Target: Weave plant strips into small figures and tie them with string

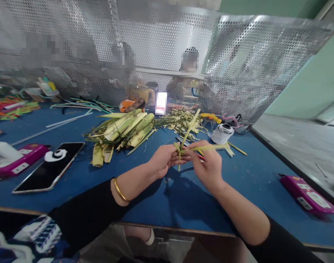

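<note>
Above the blue table, my left hand (164, 159) pinches a small piece of crossed green leaf strips (179, 150) near its middle. One strip end stands up and away from me, and a short one points down below the fingers. My right hand (209, 162) is closed on a pale strip (211, 147) of the same piece, its end sticking out to the right past the knuckles. Both hands meet at the crossing, so some fingertips are hidden. Beyond my left hand lies a heap of green husks (125, 128). Shredded leaf scraps (180, 120) lie behind the hands.
White string spool (222, 134) and yellow-handled tool (211, 117) sit behind my right hand. Purple power strips (306, 195) lie at both sides. A tablet (50, 168) rests at left. A lit phone (161, 103) stands before the perforated screen (161, 44), with people behind it.
</note>
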`<state>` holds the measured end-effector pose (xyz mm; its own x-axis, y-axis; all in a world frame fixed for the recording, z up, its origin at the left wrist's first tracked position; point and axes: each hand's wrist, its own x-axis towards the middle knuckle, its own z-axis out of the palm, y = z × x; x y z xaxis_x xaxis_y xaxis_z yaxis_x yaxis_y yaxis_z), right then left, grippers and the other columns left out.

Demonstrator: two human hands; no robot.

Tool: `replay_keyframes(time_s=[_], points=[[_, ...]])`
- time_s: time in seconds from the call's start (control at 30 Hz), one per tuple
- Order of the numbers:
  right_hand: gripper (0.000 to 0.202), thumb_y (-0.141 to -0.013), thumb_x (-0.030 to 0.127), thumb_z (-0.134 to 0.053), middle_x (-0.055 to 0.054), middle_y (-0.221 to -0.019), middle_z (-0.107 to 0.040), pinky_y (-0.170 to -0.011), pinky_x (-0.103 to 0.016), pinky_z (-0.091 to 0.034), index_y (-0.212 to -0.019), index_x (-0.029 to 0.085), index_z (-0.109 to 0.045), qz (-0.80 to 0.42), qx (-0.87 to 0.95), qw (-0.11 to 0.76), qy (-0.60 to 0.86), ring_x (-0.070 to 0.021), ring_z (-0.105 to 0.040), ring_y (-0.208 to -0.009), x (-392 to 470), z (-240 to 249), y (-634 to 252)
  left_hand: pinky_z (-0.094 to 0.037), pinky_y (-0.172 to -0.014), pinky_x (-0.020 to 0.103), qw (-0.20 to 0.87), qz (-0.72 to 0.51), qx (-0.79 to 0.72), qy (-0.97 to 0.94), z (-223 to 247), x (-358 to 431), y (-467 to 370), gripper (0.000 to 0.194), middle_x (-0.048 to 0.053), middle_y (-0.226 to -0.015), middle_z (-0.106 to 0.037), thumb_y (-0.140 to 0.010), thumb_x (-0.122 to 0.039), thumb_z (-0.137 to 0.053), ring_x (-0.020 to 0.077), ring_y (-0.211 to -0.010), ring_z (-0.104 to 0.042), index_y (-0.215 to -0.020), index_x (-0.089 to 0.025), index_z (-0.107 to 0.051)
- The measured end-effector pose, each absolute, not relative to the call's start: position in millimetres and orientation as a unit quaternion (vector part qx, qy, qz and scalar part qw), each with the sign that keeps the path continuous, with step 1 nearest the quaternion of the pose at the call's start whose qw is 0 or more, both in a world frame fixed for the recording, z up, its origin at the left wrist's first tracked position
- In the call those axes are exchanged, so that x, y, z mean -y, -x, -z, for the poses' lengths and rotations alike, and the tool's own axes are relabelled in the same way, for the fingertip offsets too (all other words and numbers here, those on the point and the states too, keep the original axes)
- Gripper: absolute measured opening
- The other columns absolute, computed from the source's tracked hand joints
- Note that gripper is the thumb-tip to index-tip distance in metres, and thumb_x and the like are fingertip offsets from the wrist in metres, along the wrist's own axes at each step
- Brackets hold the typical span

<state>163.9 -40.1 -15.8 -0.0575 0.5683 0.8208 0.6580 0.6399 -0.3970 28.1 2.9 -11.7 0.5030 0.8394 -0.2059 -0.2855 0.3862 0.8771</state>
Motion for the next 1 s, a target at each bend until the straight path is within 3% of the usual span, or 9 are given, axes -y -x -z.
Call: replay_keyframes(time_s=[0.1, 0.2, 0.3, 0.43, 0.57, 0.7, 0.83, 0.9, 1.0], points=[[0.012, -0.077, 0.032, -0.065, -0.002, -0.074, -0.066, -0.067, -0.031, -0.047, -0.077, 0.020, -0.063, -0.232, 0.522, 0.640, 0.514, -0.0175, -0.061, -0.069, 29.4, 17.7, -170.0, -0.053, -0.057, 0.021, 0.732, -0.384, -0.367, -0.426, 4.6, 1.4, -28.2, 0.027, 0.011, -0.073, -0.072, -0.093, -0.025, -0.047, 0.0136, -0.059, -0.068, -0.084, -0.009, -0.067], [0.022, -0.064, 0.035, -0.072, -0.001, -0.063, -0.065, -0.061, -0.029, -0.049, -0.074, 0.018, -0.063, -0.478, 0.386, 0.608, 0.503, -0.0156, -0.061, -0.059, 21.0, 18.3, -171.9, -0.052, -0.054, 0.019, 0.714, -0.406, -0.363, -0.441, 3.3, 2.1, -27.9, 0.026, 0.010, -0.073, -0.073, -0.093, -0.024, -0.046, 0.0128, -0.057, -0.068, -0.089, -0.011, -0.067], [0.022, -0.058, 0.030, -0.075, -0.002, -0.062, -0.065, -0.057, -0.026, -0.051, -0.070, 0.016, -0.062, -0.562, 0.347, 0.568, 0.491, -0.0139, -0.062, -0.056, 18.4, 17.0, -171.6, -0.053, -0.055, 0.019, 0.732, -0.389, -0.333, -0.449, 3.9, 1.2, -26.7, 0.026, 0.009, -0.072, -0.073, -0.093, -0.024, -0.045, 0.0126, -0.057, -0.068, -0.087, -0.011, -0.068], [0.023, -0.067, 0.036, -0.070, 0.002, -0.053, -0.060, -0.042, -0.022, -0.044, -0.066, 0.018, -0.057, -0.526, 0.414, 0.525, 0.527, -0.0100, -0.053, -0.040, 20.3, 17.0, -170.3, -0.052, -0.053, 0.019, 0.763, -0.355, -0.324, -0.432, 1.3, -2.2, -23.3, 0.027, 0.011, -0.081, -0.074, -0.092, -0.022, -0.045, 0.0124, -0.059, -0.068, -0.088, -0.011, -0.069], [0.017, -0.078, 0.036, -0.062, 0.005, -0.054, -0.058, -0.036, -0.020, -0.037, -0.076, 0.019, -0.056, -0.373, 0.582, 0.470, 0.549, -0.0079, -0.047, -0.034, 25.2, 16.5, -169.6, -0.045, -0.044, 0.016, 0.717, -0.408, -0.382, -0.416, -4.3, -8.1, -17.9, 0.027, 0.010, -0.090, -0.074, -0.091, -0.023, -0.045, 0.0113, -0.060, -0.066, -0.096, -0.012, -0.069], [0.023, -0.083, 0.028, -0.055, 0.003, -0.067, -0.065, -0.046, -0.023, -0.046, -0.105, 0.020, -0.055, -0.387, 0.659, 0.455, 0.458, -0.0110, -0.058, -0.047, 31.1, 7.4, -172.0, -0.035, -0.037, 0.015, 0.657, -0.438, -0.426, -0.441, -4.7, -12.4, -14.9, 0.024, 0.008, -0.075, -0.071, -0.086, -0.025, -0.051, 0.0108, -0.055, -0.063, -0.092, -0.012, -0.070], [0.020, -0.085, 0.024, -0.054, -0.006, -0.092, -0.070, -0.070, -0.032, -0.054, -0.103, 0.018, -0.060, -0.381, 0.730, 0.443, 0.354, -0.0153, -0.067, -0.076, 33.3, -0.2, -176.1, -0.034, -0.037, 0.017, 0.635, -0.426, -0.424, -0.486, 0.6, -11.9, -16.3, 0.024, 0.001, -0.055, -0.059, -0.083, -0.031, -0.055, 0.0097, -0.045, -0.054, -0.080, -0.013, -0.070], [0.016, -0.085, 0.022, -0.056, -0.006, -0.091, -0.068, -0.074, -0.032, -0.053, -0.099, 0.018, -0.063, -0.289, 0.781, 0.432, 0.348, -0.0157, -0.066, -0.079, 33.3, -0.1, -176.7, -0.034, -0.037, 0.018, 0.625, -0.416, -0.426, -0.505, 2.9, -9.8, -17.7, 0.025, -0.002, -0.047, -0.051, -0.083, -0.032, -0.056, 0.0088, -0.042, -0.048, -0.072, -0.013, -0.068], [0.014, -0.086, 0.019, -0.056, -0.006, -0.087, -0.066, -0.068, -0.030, -0.048, -0.098, 0.017, -0.063, -0.080, 0.849, 0.373, 0.366, -0.0153, -0.061, -0.074, 33.6, 2.3, -175.5, -0.036, -0.039, 0.018, 0.621, -0.395, -0.416, -0.535, 4.3, -6.0, -19.1, 0.028, -0.001, -0.050, -0.051, -0.082, -0.034, -0.057, 0.0081, -0.043, -0.047, -0.063, -0.014, -0.063]])
